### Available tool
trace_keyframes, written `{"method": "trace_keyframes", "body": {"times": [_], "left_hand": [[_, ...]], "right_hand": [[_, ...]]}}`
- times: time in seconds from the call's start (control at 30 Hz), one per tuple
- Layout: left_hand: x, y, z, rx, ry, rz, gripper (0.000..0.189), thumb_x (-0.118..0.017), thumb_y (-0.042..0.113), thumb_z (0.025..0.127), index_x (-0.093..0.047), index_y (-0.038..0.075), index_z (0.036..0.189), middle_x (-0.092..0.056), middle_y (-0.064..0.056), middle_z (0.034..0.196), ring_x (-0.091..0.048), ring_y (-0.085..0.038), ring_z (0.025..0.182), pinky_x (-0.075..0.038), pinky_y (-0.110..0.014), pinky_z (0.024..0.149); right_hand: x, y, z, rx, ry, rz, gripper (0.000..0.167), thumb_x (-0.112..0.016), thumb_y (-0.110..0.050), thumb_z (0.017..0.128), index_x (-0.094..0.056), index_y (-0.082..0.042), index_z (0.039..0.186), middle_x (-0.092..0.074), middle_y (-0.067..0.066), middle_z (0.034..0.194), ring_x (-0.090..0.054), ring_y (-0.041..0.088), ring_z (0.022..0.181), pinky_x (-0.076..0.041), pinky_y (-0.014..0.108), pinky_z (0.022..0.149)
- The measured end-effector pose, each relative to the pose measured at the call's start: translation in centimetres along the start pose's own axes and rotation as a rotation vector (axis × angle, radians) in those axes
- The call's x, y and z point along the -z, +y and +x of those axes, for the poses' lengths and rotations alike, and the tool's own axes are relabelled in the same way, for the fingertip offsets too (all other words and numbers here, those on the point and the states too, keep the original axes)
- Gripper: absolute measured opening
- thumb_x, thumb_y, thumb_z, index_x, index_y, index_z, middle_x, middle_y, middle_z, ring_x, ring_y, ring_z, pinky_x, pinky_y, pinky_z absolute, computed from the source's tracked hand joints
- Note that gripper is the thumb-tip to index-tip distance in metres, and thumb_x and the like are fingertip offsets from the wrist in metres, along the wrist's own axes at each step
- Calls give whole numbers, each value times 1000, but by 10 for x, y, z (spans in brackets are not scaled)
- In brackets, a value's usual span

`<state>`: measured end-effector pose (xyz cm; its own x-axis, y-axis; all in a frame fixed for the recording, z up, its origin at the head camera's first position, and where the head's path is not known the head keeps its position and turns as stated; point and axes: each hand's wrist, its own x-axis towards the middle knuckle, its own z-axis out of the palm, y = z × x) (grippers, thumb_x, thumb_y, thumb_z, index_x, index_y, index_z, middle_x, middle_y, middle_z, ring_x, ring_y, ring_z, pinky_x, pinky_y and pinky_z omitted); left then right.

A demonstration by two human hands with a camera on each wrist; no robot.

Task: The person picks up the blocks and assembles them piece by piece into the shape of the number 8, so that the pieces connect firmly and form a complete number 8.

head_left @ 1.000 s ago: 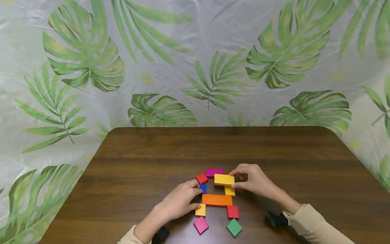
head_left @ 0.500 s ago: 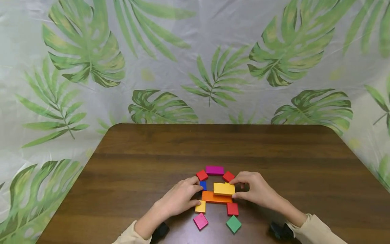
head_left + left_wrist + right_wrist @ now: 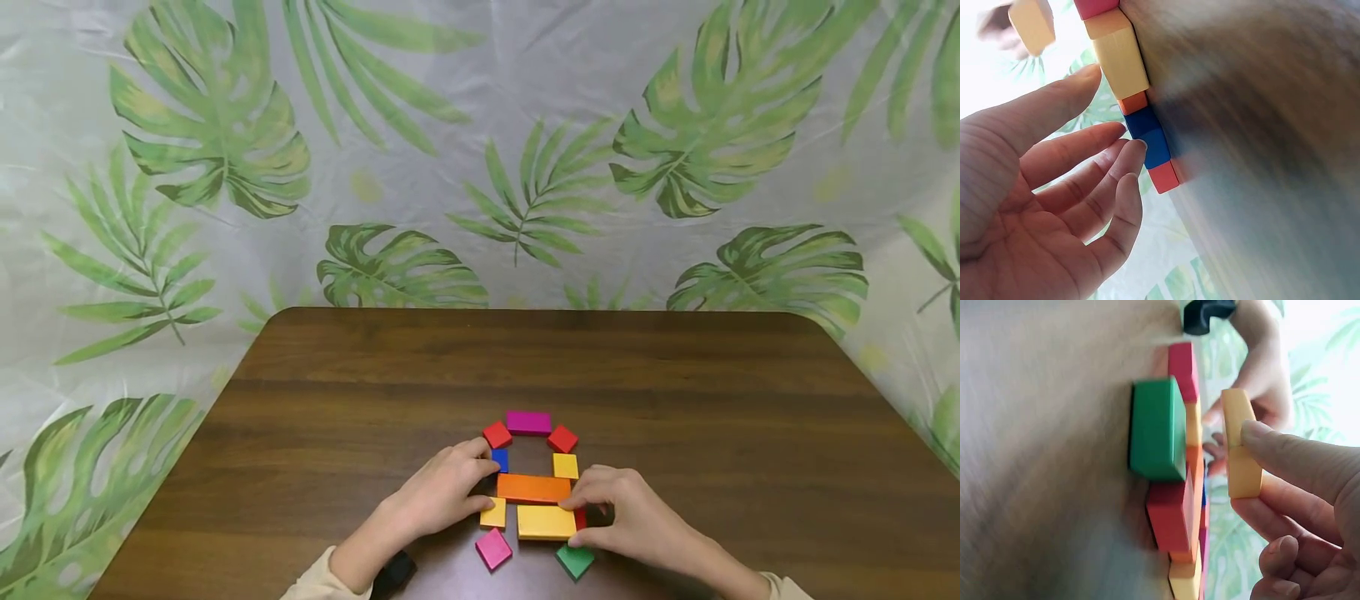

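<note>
My right hand (image 3: 637, 517) pinches a long yellow block (image 3: 546, 522) between thumb and fingers. In the right wrist view that block (image 3: 1241, 444) is held up off the table, apart from the green block (image 3: 1154, 428) and the red block (image 3: 1171, 515). My left hand (image 3: 442, 490) lies along the left side of the layout, fingers loosely bent. Its fingertips touch the blue block (image 3: 1149, 137), while the thumb is beside the small yellow block (image 3: 1119, 56). Between the hands an orange block (image 3: 533, 488) lies crosswise.
A magenta block (image 3: 528, 423) lies at the far end, with red blocks (image 3: 497, 434) at its corners. Another small yellow block (image 3: 566, 466) sits on the right. A pink block (image 3: 493, 549) is nearest the front. Everything lies on a dark wooden table (image 3: 360, 358) before a leaf-patterned cloth (image 3: 525, 125).
My right hand has carried the long yellow block toward the front, from near the magenta block, over the orange one, to just in front of it. The left hand has stayed put.
</note>
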<state>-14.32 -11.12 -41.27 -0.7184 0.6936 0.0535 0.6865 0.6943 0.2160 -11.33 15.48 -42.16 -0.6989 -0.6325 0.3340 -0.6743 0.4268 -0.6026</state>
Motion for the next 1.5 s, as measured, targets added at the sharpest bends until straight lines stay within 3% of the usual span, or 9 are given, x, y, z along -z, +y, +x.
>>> {"method": "trace_keyframes", "body": {"times": [0.27,0.4,0.53,0.63,0.8,1.07,1.2,1.33,1.5], "left_hand": [[-2,1,1,-1,6,14,35,-73,30,81,-69,8,107,-58,1,97,-53,-9,83,-49,-21,78],[-2,2,0,-2,3,10,35,-73,30,81,-69,8,107,-58,0,97,-54,-10,84,-49,-21,78],[0,2,-1,10,8,7,35,-73,29,81,-69,7,107,-58,0,96,-53,-10,83,-50,-22,76],[1,2,-1,12,8,7,35,-73,29,81,-69,7,107,-57,0,95,-52,-10,81,-49,-22,75],[-1,2,-1,-3,12,7,34,-73,30,81,-69,6,106,-58,0,95,-52,-10,81,-49,-23,76],[-2,2,-2,-17,35,-1,32,-73,29,81,-68,7,104,-58,-1,99,-54,-12,84,-50,-25,78],[-3,1,-2,-17,39,-5,32,-73,29,81,-68,7,103,-57,0,98,-54,-11,84,-50,-25,78],[-3,1,-2,-24,42,-10,30,-73,28,81,-68,7,102,-57,0,98,-54,-11,83,-50,-24,76],[-3,2,0,-24,38,-15,31,-73,28,81,-68,7,103,-58,-1,99,-54,-11,84,-50,-24,77]], "right_hand": [[-11,-14,-14,4,-51,58,24,-78,-29,75,-73,-18,96,-67,-8,87,-50,1,77,-41,11,57],[-18,-16,-20,91,-44,14,25,-79,-27,74,-73,-17,96,-66,-9,88,-52,0,81,-47,16,73],[-26,-15,-22,183,-28,5,25,-80,-21,74,-72,-15,97,-66,-8,89,-55,3,85,-47,19,82],[-30,-14,-23,242,-22,4,27,-80,-17,72,-71,-12,96,-65,-5,89,-55,5,86,-44,13,77],[-33,-16,-27,304,-14,-90,28,-81,-18,70,-69,-11,94,-63,-6,88,-52,4,86,-40,10,79],[-34,-24,-28,317,-74,-122,28,-73,-25,82,-66,-13,106,-65,-6,96,-50,5,89,-41,9,78],[-37,-24,-25,379,-89,-131,19,-70,-24,84,-69,-14,100,-64,-5,96,-48,3,87,-36,3,78],[-39,-24,-23,397,-78,-178,12,-72,-20,82,-70,-15,93,-63,-7,94,-49,3,85,-36,2,78],[-39,-26,-20,357,-38,-214,13,-74,-22,80,-69,-16,89,-62,-8,90,-51,2,84,-39,5,78]]}}
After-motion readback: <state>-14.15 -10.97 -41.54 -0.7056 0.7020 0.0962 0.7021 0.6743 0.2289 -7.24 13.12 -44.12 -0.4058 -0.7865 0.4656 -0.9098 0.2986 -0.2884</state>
